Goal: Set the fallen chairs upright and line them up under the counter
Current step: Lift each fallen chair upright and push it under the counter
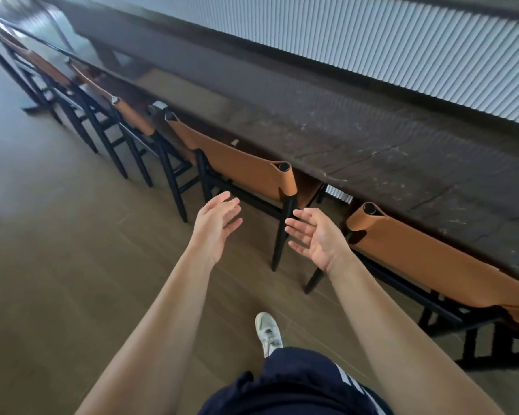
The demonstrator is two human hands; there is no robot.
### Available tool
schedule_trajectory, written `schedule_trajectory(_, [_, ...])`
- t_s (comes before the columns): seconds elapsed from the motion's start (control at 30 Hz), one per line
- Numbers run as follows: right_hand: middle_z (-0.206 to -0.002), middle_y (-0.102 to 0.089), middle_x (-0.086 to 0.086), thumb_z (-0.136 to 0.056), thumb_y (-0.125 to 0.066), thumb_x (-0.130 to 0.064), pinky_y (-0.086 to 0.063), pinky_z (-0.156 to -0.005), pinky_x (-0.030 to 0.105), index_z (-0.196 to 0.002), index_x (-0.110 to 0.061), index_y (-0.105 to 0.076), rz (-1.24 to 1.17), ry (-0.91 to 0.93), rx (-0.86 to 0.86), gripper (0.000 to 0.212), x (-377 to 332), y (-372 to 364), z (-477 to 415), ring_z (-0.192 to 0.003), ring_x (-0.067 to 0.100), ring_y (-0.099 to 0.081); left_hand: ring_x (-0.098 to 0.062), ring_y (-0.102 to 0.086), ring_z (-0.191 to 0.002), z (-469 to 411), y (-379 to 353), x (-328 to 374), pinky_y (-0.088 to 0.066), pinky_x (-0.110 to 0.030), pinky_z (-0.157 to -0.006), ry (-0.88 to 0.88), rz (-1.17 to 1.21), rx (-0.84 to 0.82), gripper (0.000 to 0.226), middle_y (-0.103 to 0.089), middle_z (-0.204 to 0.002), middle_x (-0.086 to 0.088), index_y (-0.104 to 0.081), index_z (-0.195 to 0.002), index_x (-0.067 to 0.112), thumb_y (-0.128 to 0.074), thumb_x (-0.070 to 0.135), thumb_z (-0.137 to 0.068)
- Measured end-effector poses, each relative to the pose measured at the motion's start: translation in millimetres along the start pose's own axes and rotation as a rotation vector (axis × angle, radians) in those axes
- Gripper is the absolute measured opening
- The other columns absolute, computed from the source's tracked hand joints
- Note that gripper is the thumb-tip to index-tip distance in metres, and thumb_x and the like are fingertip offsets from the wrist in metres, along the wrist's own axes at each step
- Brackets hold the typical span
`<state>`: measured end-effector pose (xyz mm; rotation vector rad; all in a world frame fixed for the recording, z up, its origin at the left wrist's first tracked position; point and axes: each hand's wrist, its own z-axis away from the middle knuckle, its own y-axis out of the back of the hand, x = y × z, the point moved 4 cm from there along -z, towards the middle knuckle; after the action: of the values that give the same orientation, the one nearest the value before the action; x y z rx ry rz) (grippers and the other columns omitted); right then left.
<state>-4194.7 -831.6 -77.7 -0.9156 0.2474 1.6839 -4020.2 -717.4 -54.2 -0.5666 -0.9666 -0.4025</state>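
Note:
A row of several chairs with tan leather backs and black frames stands upright along a long dark wooden counter [372, 139]. The nearest middle chair [240, 166] has its back against the counter edge. Another chair [432, 259] stands to its right, and more chairs [132, 115] run off to the far left. My left hand [216, 223] hovers just in front of the middle chair, fingers straight, holding nothing. My right hand [315, 235] is palm-up beside that chair's black rear leg [282, 232], fingers relaxed, touching nothing.
A brown wood floor [72, 235] stretches out to the left of the chairs. A white ribbed wall panel [402, 46] runs behind the counter. My white shoe [268, 332] and dark shorts [297, 387] are below my arms.

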Motion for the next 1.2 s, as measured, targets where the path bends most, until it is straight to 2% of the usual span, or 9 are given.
schedule_trajectory(0.17, [-0.113,-0.072,0.007,-0.097,-0.051,-0.034,-0.051,-0.093,0.041,-0.122,-0.015,-0.063,-0.032,-0.044,-0.033,0.033,-24,-29,-44,-0.107,0.022,-0.067,-0.024,-0.060,-0.115,-49,-4,21,-0.051,-0.039,-0.097,0.030,0.004,0.056,0.042,-0.064,-0.121,-0.010,-0.050,-0.134,0.009,-0.060,0.010,-0.093])
schedule_trajectory(0.53, [-0.114,-0.070,0.012,-0.098,-0.053,-0.034,-0.053,-0.084,0.040,-0.123,-0.010,-0.060,-0.007,-0.191,0.017,0.036,-42,-79,-110,-0.104,0.025,-0.067,-0.023,-0.063,-0.110,-146,-5,48,-0.056,-0.035,-0.086,0.087,0.026,0.112,0.034,-0.064,-0.118,-0.011,-0.053,-0.127,0.008,-0.057,0.009,-0.094])
schedule_trajectory(0.63, [-0.117,-0.068,0.014,-0.098,-0.053,-0.034,-0.052,-0.085,0.041,-0.127,-0.009,-0.056,-0.059,-0.229,0.051,0.039,-44,-93,-124,-0.106,0.027,-0.066,-0.023,-0.063,-0.107,-173,0,55,-0.056,-0.033,-0.080,0.121,0.023,0.116,0.035,-0.063,-0.117,-0.011,-0.052,-0.128,0.007,-0.057,0.011,-0.094])
schedule_trajectory(0.73, [-0.120,-0.066,0.015,-0.098,-0.054,-0.034,-0.050,-0.087,0.043,-0.132,-0.008,-0.051,-0.152,-0.243,0.090,0.043,-48,-108,-143,-0.108,0.028,-0.065,-0.025,-0.060,-0.111,-205,2,62,-0.056,-0.034,-0.081,0.168,0.015,0.104,0.032,-0.059,-0.126,-0.012,-0.052,-0.124,0.008,-0.059,0.013,-0.093])
schedule_trajectory(0.9, [-0.125,-0.063,0.016,-0.096,-0.055,-0.033,-0.050,-0.082,0.041,-0.133,-0.008,-0.050,-0.318,-0.218,0.244,0.045,-52,-146,-175,-0.105,0.027,-0.063,-0.032,-0.050,-0.126,-264,6,75,-0.054,-0.041,-0.086,0.328,0.003,0.074,0.030,-0.045,-0.142,-0.016,-0.051,-0.123,0.011,-0.059,0.015,-0.095])
schedule_trajectory(0.97, [-0.121,-0.065,0.017,-0.095,-0.056,-0.031,-0.050,-0.080,0.042,-0.127,-0.009,-0.050,-0.385,-0.191,0.310,0.039,-58,-157,-187,-0.106,0.028,-0.064,-0.032,-0.049,-0.126,-285,8,83,-0.053,-0.041,-0.081,0.369,-0.022,0.045,0.034,-0.045,-0.143,-0.015,-0.049,-0.126,0.012,-0.059,0.016,-0.094])
schedule_trajectory(1.07, [-0.114,-0.066,0.016,-0.095,-0.055,-0.030,-0.048,-0.076,0.041,-0.124,-0.013,-0.049,-0.498,-0.158,0.408,0.034,-63,-162,-200,-0.103,0.029,-0.066,-0.031,-0.053,-0.118,-312,12,92,-0.053,-0.043,-0.079,0.422,-0.065,-0.002,0.040,-0.045,-0.140,-0.015,-0.047,-0.132,0.013,-0.060,0.017,-0.094])
schedule_trajectory(1.13, [-0.116,-0.066,0.017,-0.094,-0.056,-0.030,-0.049,-0.069,0.040,-0.123,-0.011,-0.049,-0.523,-0.155,0.465,0.035,-64,-164,-205,-0.092,0.028,-0.068,-0.030,-0.058,-0.109,-326,16,96,-0.053,-0.045,-0.078,0.476,-0.088,-0.023,0.035,-0.048,-0.133,-0.017,-0.049,-0.127,0.013,-0.059,0.019,-0.094])
schedule_trajectory(1.2, [-0.114,-0.067,0.017,-0.094,-0.056,-0.029,-0.050,-0.065,0.040,-0.123,-0.008,-0.051,-0.539,-0.170,0.518,0.036,-61,-165,-209,-0.087,0.028,-0.068,-0.032,-0.058,-0.110,-336,21,95,-0.053,-0.048,-0.080,0.538,-0.124,-0.027,0.021,-0.052,-0.125,-0.019,-0.052,-0.115,0.012,-0.057,0.019,-0.095])
